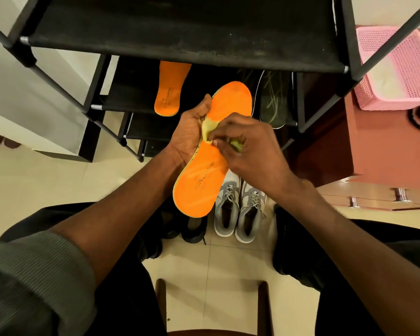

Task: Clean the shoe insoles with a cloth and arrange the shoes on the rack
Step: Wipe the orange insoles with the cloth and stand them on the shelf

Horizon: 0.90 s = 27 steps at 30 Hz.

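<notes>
An orange insole is held up over the floor, toe end away from me. My left hand grips its left edge at the middle, thumb on top. My right hand pinches a small yellow-green cloth against the insole's middle. A second orange insole lies on a lower shelf of the black shoe rack. A pair of grey and white sneakers stands on the floor below the insole. Black shoes sit to their left, partly hidden by my arm.
Dark insoles or shoes with light streaks rest on the lower shelf at right. A pink plastic basket sits on a reddish-brown cabinet at right. A wooden chair edge shows between my knees. Cream tiles cover the floor.
</notes>
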{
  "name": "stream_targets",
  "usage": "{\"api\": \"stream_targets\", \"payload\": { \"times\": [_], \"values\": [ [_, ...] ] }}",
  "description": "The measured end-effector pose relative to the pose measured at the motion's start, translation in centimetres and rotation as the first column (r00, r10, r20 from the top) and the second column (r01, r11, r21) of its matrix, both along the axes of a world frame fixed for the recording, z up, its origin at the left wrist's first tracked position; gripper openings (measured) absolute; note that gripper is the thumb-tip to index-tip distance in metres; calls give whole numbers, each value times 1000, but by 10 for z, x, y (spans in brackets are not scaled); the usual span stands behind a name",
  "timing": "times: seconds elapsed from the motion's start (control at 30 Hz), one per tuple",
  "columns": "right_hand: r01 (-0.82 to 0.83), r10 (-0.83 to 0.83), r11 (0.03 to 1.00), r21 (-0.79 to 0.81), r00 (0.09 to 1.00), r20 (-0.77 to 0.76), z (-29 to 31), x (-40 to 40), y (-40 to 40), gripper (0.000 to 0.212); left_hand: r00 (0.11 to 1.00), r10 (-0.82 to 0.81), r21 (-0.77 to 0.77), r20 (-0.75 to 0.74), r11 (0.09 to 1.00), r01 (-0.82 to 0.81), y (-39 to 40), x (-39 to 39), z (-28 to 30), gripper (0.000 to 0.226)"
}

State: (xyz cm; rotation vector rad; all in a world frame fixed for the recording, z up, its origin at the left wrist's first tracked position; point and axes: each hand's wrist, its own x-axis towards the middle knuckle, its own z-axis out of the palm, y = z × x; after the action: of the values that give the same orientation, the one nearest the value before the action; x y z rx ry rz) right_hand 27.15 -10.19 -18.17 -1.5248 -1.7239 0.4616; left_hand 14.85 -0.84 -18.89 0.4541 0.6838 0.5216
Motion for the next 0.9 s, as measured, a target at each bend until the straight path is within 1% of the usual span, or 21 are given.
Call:
{"api": "stream_targets", "payload": {
  "times": [0.07,0.1,0.2,0.23,0.3,0.37,0.4,0.43,0.5,0.53,0.57,0.6,0.63,0.67,0.7,0.73,0.77,0.8,0.87,0.9],
  "values": [
    [135,-136,991,-10,990,-29,-2,7,4,16,1000,-6,10,-15,1000,6,-4,1,1,55],
    [124,-125,992,-19,991,-42,-2,6,4,16,1000,-3,11,-15,1000,4,-4,1,1,55],
    [-68,63,997,-39,991,-114,2,-11,-7,14,1000,8,-14,-5,1000,-8,-1,-3,2,56],
    [-61,57,998,-25,991,-122,2,-12,-7,14,1000,0,-22,3,1000,0,-1,-3,2,58],
    [95,-93,995,13,992,-87,0,-3,2,15,998,-50,-31,39,998,51,-4,1,2,64],
    [265,-264,964,21,963,-44,0,13,13,16,996,-85,-12,18,996,85,-10,6,3,62],
    [301,-301,953,21,953,-30,0,17,14,16,996,-87,0,1,996,87,-11,7,3,59],
    [285,-285,958,20,958,-30,1,18,13,17,996,-88,3,-1,996,88,-12,8,3,59],
    [133,-133,991,3,989,-59,2,9,5,16,997,-76,-21,17,997,77,-8,6,2,62],
    [46,-47,999,-16,996,-75,3,3,0,15,998,-69,-17,11,997,69,-5,4,1,62],
    [-8,5,1000,-27,997,-78,3,-2,-3,14,998,-63,-6,-5,998,63,-2,3,0,62],
    [-3,2,1000,-27,998,-68,2,-2,-2,13,998,-64,8,-13,998,64,-1,2,0,61],
    [52,-53,999,-11,997,-56,1,0,1,13,997,-78,11,3,997,78,-1,2,0,60],
    [143,-142,990,12,989,-42,-1,4,5,14,995,-102,5,17,995,102,-3,3,0,59],
    [238,-237,971,30,971,-30,-3,10,8,15,992,-125,11,6,992,125,-7,4,2,58],
    [299,-298,953,40,954,-24,-3,14,11,15,991,-131,17,-20,991,131,-8,6,2,58],
    [304,-303,952,45,953,-18,-3,14,10,16,992,-126,23,-28,992,126,-9,7,1,61],
    [252,-251,967,40,968,-24,-3,11,8,15,994,-113,9,-8,994,113,-7,6,-2,68],
    [97,-96,995,10,993,-74,1,4,3,14,994,-90,-32,57,995,92,-5,5,-1,81],
    [69,-69,998,0,995,-74,3,5,3,14,991,-102,-49,86,993,106,-6,6,0,83]
  ]
}}
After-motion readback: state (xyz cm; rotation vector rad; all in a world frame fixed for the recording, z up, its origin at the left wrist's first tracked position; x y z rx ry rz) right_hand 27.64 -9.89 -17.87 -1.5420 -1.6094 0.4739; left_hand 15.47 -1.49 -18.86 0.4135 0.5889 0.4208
